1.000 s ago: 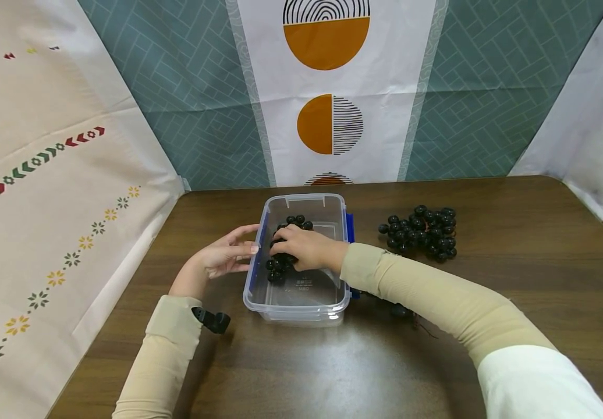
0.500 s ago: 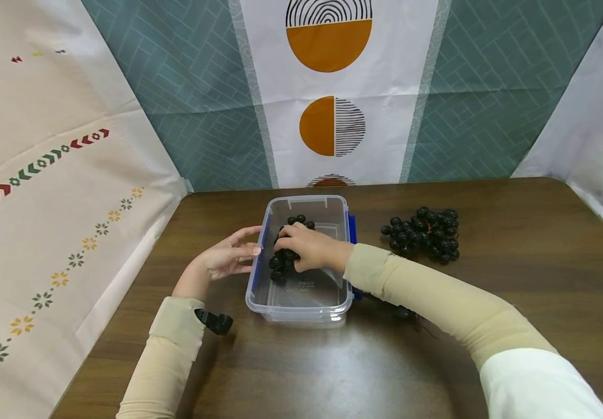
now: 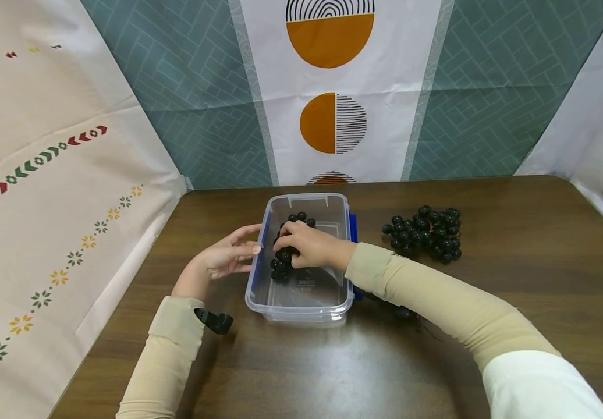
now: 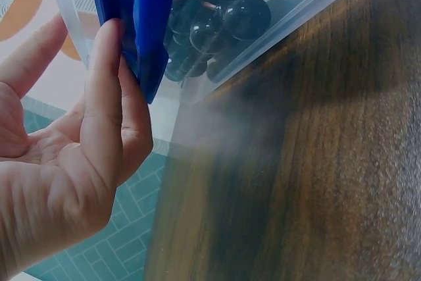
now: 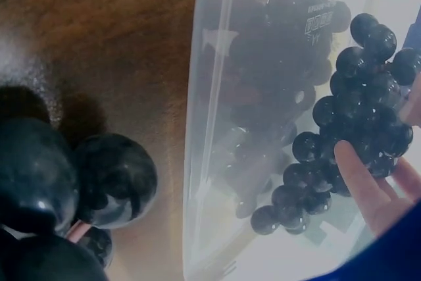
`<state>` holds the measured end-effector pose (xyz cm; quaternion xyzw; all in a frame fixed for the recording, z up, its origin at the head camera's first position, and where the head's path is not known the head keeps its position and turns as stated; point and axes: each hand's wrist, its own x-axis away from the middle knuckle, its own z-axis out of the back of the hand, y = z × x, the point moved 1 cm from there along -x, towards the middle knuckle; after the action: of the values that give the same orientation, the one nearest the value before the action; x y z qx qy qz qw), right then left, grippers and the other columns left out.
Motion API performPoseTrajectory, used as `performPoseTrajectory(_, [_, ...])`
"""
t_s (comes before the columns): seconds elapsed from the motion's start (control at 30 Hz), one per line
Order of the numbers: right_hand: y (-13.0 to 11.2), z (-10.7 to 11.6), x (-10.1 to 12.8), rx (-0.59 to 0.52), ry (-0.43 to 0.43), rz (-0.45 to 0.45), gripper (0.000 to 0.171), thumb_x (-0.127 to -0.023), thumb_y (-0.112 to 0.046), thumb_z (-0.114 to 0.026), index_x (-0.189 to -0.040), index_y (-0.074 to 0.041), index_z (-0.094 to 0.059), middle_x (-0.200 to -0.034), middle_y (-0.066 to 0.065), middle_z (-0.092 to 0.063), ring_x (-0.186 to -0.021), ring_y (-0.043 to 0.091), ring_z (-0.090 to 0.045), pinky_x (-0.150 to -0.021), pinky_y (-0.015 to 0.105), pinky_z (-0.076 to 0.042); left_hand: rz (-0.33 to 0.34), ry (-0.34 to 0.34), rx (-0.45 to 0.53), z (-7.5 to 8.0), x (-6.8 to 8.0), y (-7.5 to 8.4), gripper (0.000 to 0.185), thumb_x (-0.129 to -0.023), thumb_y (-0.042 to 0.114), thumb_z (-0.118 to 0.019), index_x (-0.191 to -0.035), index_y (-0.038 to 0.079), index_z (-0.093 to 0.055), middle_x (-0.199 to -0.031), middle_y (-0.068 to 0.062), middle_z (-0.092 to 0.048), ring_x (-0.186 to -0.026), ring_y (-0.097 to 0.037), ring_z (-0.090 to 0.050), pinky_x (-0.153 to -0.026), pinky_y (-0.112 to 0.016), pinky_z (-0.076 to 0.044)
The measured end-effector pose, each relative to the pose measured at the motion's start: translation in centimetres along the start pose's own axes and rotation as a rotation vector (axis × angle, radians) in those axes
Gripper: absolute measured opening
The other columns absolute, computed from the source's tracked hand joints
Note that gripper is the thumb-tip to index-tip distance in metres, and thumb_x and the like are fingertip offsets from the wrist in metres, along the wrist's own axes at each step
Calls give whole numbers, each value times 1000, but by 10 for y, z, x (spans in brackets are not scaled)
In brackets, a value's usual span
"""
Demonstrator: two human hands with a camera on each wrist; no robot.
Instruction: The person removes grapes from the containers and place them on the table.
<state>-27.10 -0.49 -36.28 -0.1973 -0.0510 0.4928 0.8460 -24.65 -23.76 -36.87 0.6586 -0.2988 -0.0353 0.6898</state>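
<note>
L hand, fingers straight, steadies the box by its blue clip, same as 1 s ago; R hand curled round grapes inside box, shifted slightly back, not yet released; 2nd bunch lies right on table.

Both arms wear snug beige sleeves reaching the wrists; behind the right hand the sleeve meets white cloth. A black clip sits behind the left hand.
</note>
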Motion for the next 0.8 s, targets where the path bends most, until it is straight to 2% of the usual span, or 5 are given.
performPoseTrajectory(0.33, [-2, -2, -1, 25, -2, -23, 33, -82, -3, -56, -111, -14, -68, -126, 14, -50, -109, 28, -46, -86, 37, -47, -1, 9, 4, -2, 1, 1, 69, -96, 6, -53, -152, 18, -14, -136, -20, -39, -97, -14, -63, -81, -31, -56])
performPoseTrajectory(0.53, [-5, -2, 0, 65, -26, -69, 30, -81, -2, -61, -106, -18, -66, -126, 12, -47, -108, 26, -44, -75, 33, -48, -2, 6, 2, -2, 1, 0, 69, -96, 6, -53, -152, 18, -14, -140, -22, -36, -97, -14, -63, -81, -31, -55])
performPoseTrajectory(0.8, [-7, -4, 0, 123, -40, -77, 32, -78, 8, -60, -100, -16, -56, -122, 11, -47, -104, 25, -43, -60, 28, -42, 4, 16, -23, 0, 1, -2, 70, -97, 8, -54, -152, 20, -13, -143, -22, -32, -99, -12, -63, -82, -29, -55])
